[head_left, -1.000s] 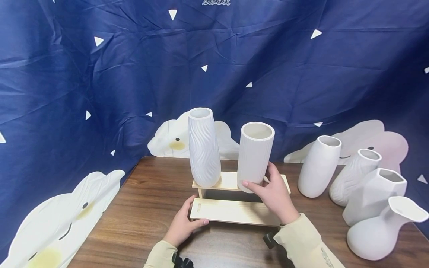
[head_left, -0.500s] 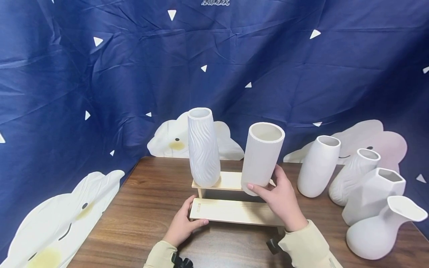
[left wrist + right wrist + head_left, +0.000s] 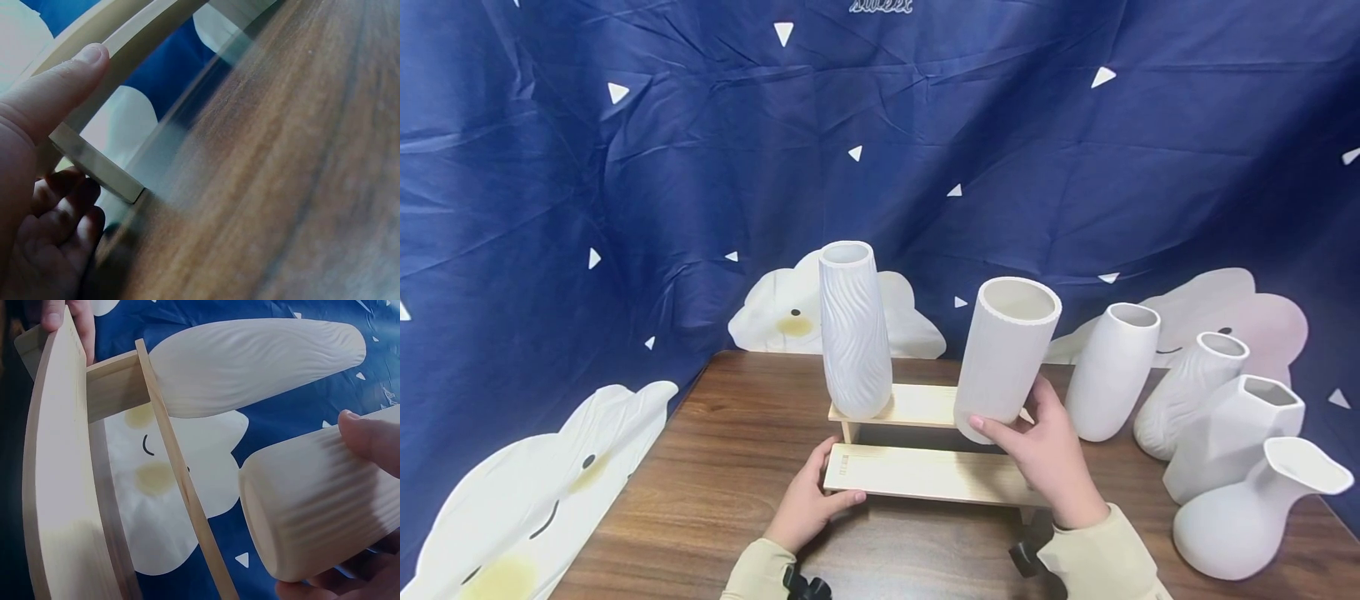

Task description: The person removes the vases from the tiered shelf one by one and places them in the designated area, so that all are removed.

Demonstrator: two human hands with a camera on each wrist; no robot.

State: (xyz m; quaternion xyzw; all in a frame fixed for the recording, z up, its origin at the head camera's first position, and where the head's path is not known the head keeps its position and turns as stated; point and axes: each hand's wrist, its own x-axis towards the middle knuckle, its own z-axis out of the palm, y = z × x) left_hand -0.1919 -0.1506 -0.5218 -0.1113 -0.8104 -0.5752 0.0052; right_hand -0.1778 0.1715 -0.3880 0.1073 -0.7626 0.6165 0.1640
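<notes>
My right hand (image 3: 1051,457) grips a white ribbed cylindrical vase (image 3: 1009,354) low on its body, thumb in front. The vase leans to the right, and its base (image 3: 259,515) is apart from the upper shelf in the right wrist view. A two-step wooden stand (image 3: 925,475) sits on the table. My left hand (image 3: 808,500) holds the left end of its lower step, with the thumb (image 3: 75,78) on the front edge and the fingers around the side. A tall white vase with wavy grooves (image 3: 856,342) stands upright on the upper step's left part.
Several white vases stand on the right of the wooden table (image 3: 700,475): a smooth oval one (image 3: 1111,375), a grooved one (image 3: 1191,396), a faceted one (image 3: 1232,442) and a round-bellied one with a flared mouth (image 3: 1228,533). A blue curtain (image 3: 880,125) hangs behind.
My right hand has moved the ribbed vase to the right and slightly toward me, and the vase tilts further to the right. My left hand and the stand have stayed put.
</notes>
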